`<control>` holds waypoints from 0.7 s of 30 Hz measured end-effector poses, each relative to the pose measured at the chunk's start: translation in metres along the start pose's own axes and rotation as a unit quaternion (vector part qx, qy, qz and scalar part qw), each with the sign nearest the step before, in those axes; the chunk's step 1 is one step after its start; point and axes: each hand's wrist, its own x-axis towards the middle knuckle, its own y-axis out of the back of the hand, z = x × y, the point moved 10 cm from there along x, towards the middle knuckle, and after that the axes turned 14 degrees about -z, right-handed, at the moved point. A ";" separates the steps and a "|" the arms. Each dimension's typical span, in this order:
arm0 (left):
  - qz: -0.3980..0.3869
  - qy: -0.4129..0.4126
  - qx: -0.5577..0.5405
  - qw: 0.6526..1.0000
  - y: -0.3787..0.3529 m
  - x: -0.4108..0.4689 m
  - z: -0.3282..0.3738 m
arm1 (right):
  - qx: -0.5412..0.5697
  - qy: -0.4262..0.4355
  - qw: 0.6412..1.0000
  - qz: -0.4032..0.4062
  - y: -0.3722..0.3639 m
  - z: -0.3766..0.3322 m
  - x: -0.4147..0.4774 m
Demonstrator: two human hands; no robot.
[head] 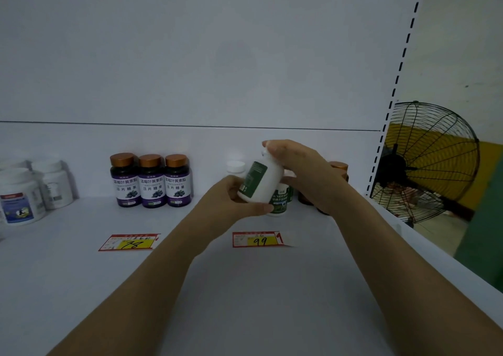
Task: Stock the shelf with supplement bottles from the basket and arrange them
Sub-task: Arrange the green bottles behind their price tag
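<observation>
Hands meet on one white bottle [262, 181] with a green label, held tilted above the shelf [245, 287] toward its rear right corner, cap end up and leaning right. The left hand [234, 195] grips the bottle's lower end, thumb lying along the front and the other fingers curled behind it. The right hand [299, 170] closes over the cap end, fingers bent round the top.

Just behind and below the held bottle stands a second green-label bottle [279, 200], upright on the shelf, and a white cap [236, 166] shows farther back. Brown bottles with copper caps [339, 166] are partly hidden behind the right hand; how many, I cannot tell.

Three dark bottles with purple labels [152, 181] stand side by side, touching, along the rear edge left of centre. White tubs [21, 195] sit at the left edge. Two price tags lie flat nearer the front: one marked 78 [130, 242], one marked 99 [260, 239]. Past the shelf's right edge stands a black wire fan [430, 162].
</observation>
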 end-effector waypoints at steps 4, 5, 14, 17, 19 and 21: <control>0.049 -0.018 0.068 0.996 0.007 -0.003 0.005 | -0.034 -0.013 0.999 0.014 -0.001 0.003 -0.001; 0.044 -0.016 0.073 0.996 0.005 -0.003 0.005 | -0.031 -0.008 0.999 0.016 0.000 0.002 -0.002; -0.038 0.014 -0.004 0.999 -0.007 0.000 -0.003 | 0.032 0.003 0.999 -0.003 -0.003 0.004 -0.001; 0.024 0.002 0.028 0.999 0.005 -0.003 0.000 | -0.060 -0.003 0.998 0.018 -0.003 0.003 -0.001; 0.031 0.000 0.069 0.997 0.005 -0.004 0.001 | -0.076 -0.002 0.996 0.043 0.000 0.004 -0.002; 0.018 0.004 0.085 0.996 0.001 -0.004 0.001 | -0.050 -0.005 0.997 0.055 0.004 0.008 -0.002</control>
